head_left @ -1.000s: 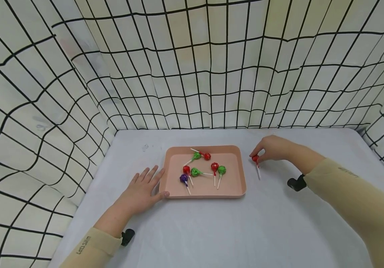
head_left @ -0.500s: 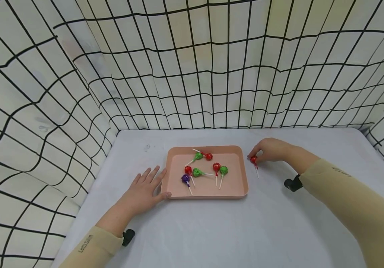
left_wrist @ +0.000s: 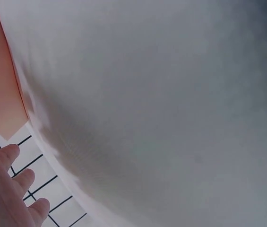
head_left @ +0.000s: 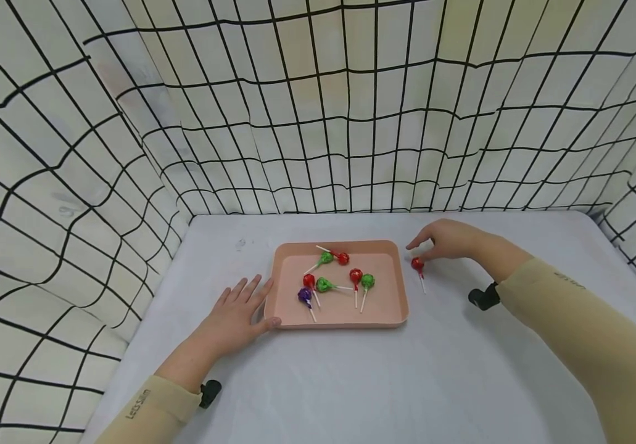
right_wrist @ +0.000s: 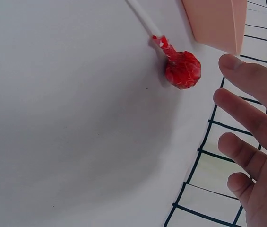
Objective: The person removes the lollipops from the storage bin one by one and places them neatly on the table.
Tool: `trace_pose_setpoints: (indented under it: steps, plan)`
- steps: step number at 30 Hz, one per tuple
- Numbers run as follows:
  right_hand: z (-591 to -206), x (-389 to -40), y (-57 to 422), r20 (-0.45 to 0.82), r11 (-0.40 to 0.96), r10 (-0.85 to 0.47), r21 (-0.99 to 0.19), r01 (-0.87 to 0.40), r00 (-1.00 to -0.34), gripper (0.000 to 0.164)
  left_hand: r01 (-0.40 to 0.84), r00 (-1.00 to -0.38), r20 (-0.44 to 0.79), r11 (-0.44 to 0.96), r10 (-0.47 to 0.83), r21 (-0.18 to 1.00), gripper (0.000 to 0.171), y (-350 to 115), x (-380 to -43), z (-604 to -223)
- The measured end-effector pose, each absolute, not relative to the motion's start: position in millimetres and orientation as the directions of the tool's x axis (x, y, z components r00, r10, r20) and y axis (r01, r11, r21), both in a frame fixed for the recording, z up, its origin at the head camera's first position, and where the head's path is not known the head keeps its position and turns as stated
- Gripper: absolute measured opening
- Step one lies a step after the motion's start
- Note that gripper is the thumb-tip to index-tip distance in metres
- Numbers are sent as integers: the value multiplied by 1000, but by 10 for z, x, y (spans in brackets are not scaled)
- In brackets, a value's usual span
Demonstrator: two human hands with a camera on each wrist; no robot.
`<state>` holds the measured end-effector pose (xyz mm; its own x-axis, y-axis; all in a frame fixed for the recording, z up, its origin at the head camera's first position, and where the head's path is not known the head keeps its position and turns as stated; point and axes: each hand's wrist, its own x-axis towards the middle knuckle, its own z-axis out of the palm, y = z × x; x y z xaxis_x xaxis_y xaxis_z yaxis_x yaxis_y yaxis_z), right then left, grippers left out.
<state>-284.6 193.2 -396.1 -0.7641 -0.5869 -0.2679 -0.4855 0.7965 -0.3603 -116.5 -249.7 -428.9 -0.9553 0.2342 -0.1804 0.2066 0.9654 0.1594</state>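
A red lollipop [head_left: 417,264] lies on the white cloth just right of the pink tray [head_left: 390,314]. Above and behind its head is my right hand [head_left: 451,239], thumb and fingers spread apart. In the right wrist view, a gap shows between those fingers [right_wrist: 246,113] and the wrapped red head [right_wrist: 184,71]. My left hand [head_left: 234,317] lies flat with fingers spread, its fingertips and thumb against the tray's left side. Several lollipops sit in the tray: red ones [head_left: 356,275], green ones [head_left: 367,281] and a purple one [head_left: 305,295].
A white cloth covers the table [head_left: 329,382]. Pale walls with a black grid [head_left: 318,123] rise behind it and at both sides. A black wrist camera [head_left: 484,298] is strapped under the right sleeve, another [head_left: 210,393] by the left one.
My right hand has let go of the red lollipop, which now lies slightly nearer the tray, and the hand has lifted a little away. The left hand has stayed in place.
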Motion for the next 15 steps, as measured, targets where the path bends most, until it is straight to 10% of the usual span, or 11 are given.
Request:
trace_pose_setpoints:
  steps: [15]
  plan:
    - [-3825, -2830, 1734, -258, 786, -600, -367, -498, -757, 32, 207, -957, -174, 965, 234, 160, 90, -2509, -1167, -4302]
